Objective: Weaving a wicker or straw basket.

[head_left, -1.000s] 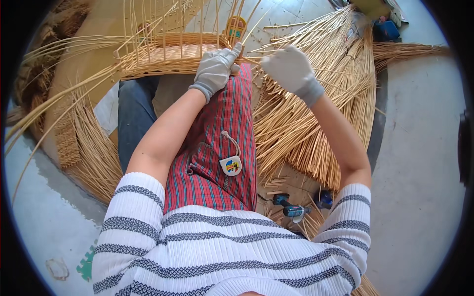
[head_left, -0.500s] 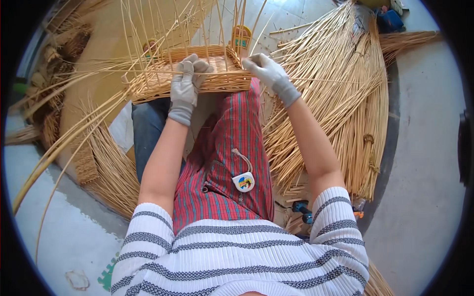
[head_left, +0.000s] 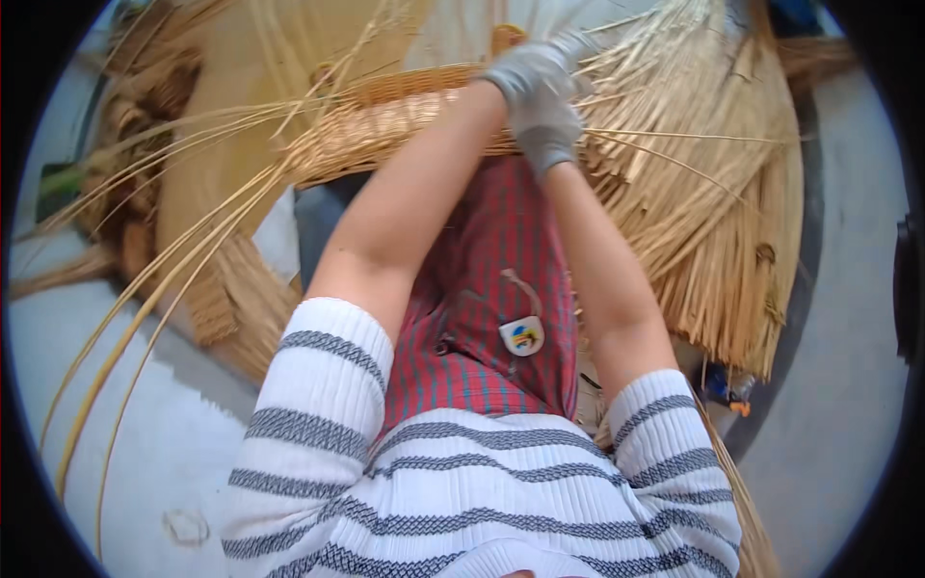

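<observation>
**Two gloved hands met at the near rim of a half-woven basket**

Two hands are seen in the head view, both brought together on one spot of the wicker basket (head_left: 385, 120), which is held at the far end of the lap, beyond the red checked apron (head_left: 491, 289). The basket's long axis is laid roughly crosswise to the body, slightly tilted, its right end higher in the picture. Loose unwoven stakes (head_left: 173, 279) are fanned out from its left end, sweeping down toward the grey floor (head_left: 173, 453).

The right hand (head_left: 544, 120), in a grey glove, is set on the right end of the basket's near rim, fingers curled downward as if closed on the rim or a strand there; what exactly is pinched cannot be told. The left hand (head_left: 525, 72), also gloved, is crossed over to the same end and lies just beyond the right hand, touching or overlapping it; whether it is closed on anything cannot be told. Neither hand is clearly nearer; both are at the basket.

Both forearms are stretched straight forward from the striped sleeves, the left arm angled inward across the basket's near wall.

To the right of the basket, a large bundle of cut reed (head_left: 713, 222) is spread on the floor, its ends close beside the hands.
</observation>
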Demonstrator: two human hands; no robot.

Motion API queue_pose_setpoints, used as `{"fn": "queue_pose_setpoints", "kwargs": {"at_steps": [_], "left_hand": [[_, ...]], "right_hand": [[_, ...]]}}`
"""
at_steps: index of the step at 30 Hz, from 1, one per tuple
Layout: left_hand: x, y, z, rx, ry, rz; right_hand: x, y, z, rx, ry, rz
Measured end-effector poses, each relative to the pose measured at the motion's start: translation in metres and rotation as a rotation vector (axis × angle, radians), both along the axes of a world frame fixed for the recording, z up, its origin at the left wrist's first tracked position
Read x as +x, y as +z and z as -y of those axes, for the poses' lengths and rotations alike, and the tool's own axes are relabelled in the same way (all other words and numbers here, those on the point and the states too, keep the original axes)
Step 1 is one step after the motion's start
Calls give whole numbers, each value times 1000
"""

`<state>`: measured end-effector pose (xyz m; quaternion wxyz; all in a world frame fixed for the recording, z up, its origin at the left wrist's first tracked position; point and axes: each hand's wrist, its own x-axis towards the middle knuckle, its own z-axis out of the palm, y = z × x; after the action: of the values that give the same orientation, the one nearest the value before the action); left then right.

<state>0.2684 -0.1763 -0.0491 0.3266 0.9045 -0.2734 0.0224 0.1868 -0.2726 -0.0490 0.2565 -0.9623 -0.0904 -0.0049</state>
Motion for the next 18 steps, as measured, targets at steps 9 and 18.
{"fn": "queue_pose_setpoints", "kwargs": {"at_steps": [9, 18], "left_hand": [[-207, -1, -51, 21, 386, 258], [-216, -26, -111, 509, 402, 205]], "right_hand": [[16, -65, 48, -7, -80, 475], [-203, -119, 210, 520, -480, -23]]}}
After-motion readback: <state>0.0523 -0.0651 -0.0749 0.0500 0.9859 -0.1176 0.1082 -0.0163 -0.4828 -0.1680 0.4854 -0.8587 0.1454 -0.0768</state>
